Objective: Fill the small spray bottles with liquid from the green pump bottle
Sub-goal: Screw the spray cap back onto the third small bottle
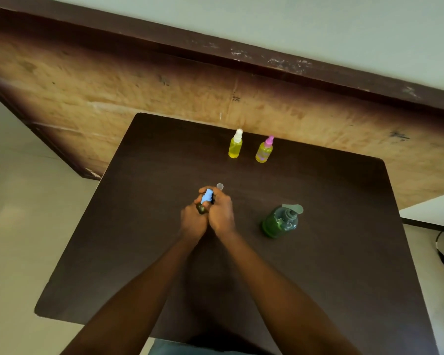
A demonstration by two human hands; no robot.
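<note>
Left hand (193, 221) grip curled round blue-capped spray bottle (206, 197), desk (318, 278) centre; right hand (221, 213) grip pinching its top. Clear cap (220, 186) at 12. White-top bottle (235, 146), pink-top bottle (265, 151) at 1, yellow-filled. Green pump bottle (280, 222) at 3. Labels too blurred.

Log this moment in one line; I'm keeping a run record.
left hand: holds blue-topped bottle | right hand: grips its top | white-topped bottle, pink-topped bottle: filled, far side | green pump bottle: untouched
</note>
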